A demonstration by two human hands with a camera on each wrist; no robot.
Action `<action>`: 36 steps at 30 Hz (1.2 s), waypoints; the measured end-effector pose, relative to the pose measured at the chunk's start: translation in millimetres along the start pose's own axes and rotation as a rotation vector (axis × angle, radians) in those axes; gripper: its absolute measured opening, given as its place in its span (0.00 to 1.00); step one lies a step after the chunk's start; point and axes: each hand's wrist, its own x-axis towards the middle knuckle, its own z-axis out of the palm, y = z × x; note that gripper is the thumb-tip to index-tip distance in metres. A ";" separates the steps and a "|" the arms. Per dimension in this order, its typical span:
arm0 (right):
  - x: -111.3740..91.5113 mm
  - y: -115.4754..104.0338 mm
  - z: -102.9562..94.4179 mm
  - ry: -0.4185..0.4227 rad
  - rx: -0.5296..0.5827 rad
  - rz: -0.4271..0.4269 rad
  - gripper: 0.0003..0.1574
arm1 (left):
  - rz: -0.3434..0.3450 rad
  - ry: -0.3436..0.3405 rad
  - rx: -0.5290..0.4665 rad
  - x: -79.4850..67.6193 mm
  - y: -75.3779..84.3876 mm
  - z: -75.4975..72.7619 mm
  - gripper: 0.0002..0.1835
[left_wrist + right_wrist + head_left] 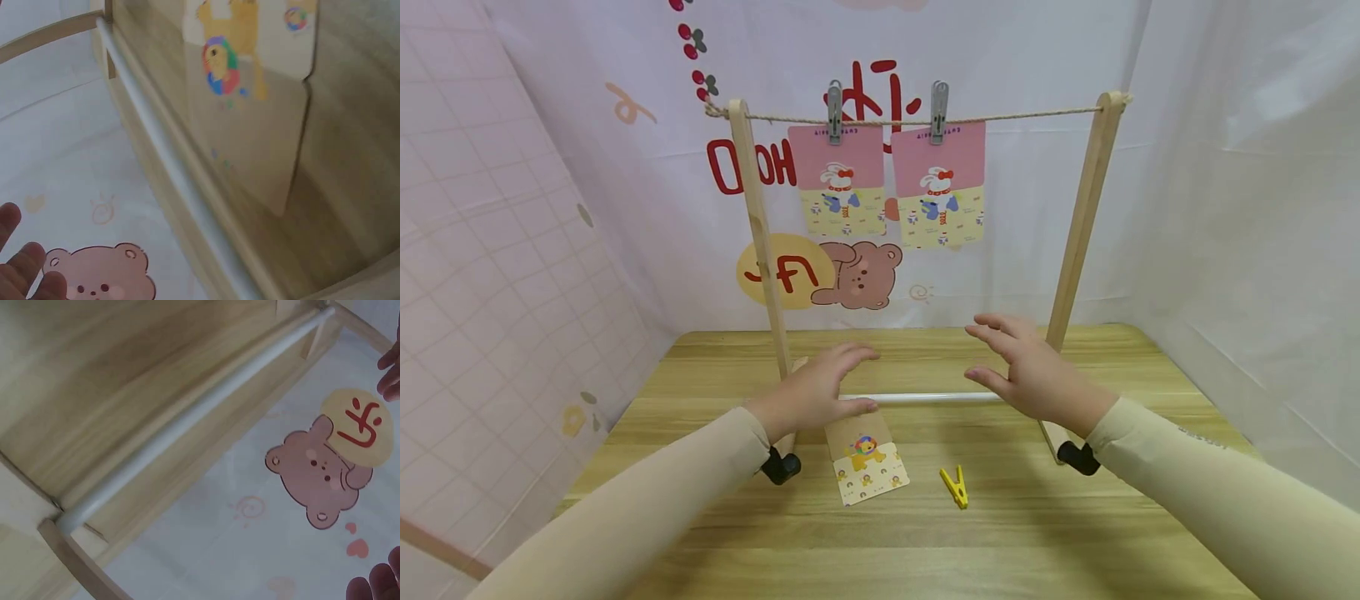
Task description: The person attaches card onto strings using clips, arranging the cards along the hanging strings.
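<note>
Both hands hover above the table, fingers spread and holding nothing. My left hand [816,387] is over the upper end of a lion card [871,467], which lies on the wood. Over by the right post, my right hand [1033,371] is raised with its thumb apart from the fingers. A yellow clothespin [955,487] lies to the right of the lion card. Two pink-and-yellow dog cards [842,179] [938,183] hang from a rope [1037,114], each under a grey clothespin [834,112] [938,112].
A wooden frame holds the rope between a left post [758,217] and a right post [1086,208]. A white bar [932,398] joins the posts low down, with black feet [781,467] at the base. Behind hangs a white printed cloth [1015,275].
</note>
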 end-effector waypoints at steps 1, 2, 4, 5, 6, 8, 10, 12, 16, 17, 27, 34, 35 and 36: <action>-2.4 -0.8 2.4 -0.010 -0.001 -0.004 0.40 | -0.009 -0.019 0.010 -1.9 -0.8 3.0 0.42; -4.7 -1.6 4.8 -0.018 -0.004 -0.009 0.39 | -0.018 -0.037 0.014 -3.8 -1.3 5.7 0.42; -9.1 -3.3 10.2 -0.034 -0.012 -0.024 0.39 | -0.027 -0.063 0.021 -7.2 -2.6 10.6 0.43; -11.3 -3.9 12.9 -0.039 -0.019 -0.033 0.39 | -0.033 -0.077 0.029 -8.7 -3.1 12.7 0.43; -13.4 -4.6 15.5 -0.048 -0.029 -0.041 0.39 | -0.036 -0.087 0.040 -10.1 -3.6 14.5 0.44; -17.4 -5.7 20.4 -0.069 -0.051 -0.053 0.38 | -0.045 -0.105 0.054 -12.5 -4.1 17.3 0.44; -21.3 -6.4 24.8 -0.098 -0.061 -0.059 0.37 | -0.056 -0.120 0.067 -14.9 -5.1 20.0 0.43; -25.1 -6.7 28.8 -0.132 -0.064 -0.062 0.36 | -0.070 -0.137 0.073 -16.9 -6.6 22.8 0.44; -32.3 -7.3 36.2 -0.197 -0.062 -0.056 0.33 | -0.106 -0.182 0.078 -20.7 -9.6 28.6 0.44; -34.1 -7.2 38.4 -0.211 -0.068 -0.059 0.33 | -0.113 -0.194 0.079 -21.7 -10.4 30.0 0.44; -50.4 -5.1 59.3 -0.280 -0.061 -0.165 0.22 | -0.148 -0.304 0.136 -28.1 -18.7 42.0 0.46; -55.0 -4.5 68.4 -0.321 -0.080 -0.166 0.25 | -0.136 -0.334 0.169 -31.6 -20.4 45.8 0.43; -55.3 -5.1 69.2 -0.329 -0.087 -0.160 0.25 | -0.134 -0.340 0.170 -32.0 -20.3 46.0 0.43; -55.3 -5.9 69.7 -0.337 -0.089 -0.154 0.25 | -0.135 -0.346 0.169 -32.2 -20.0 46.3 0.42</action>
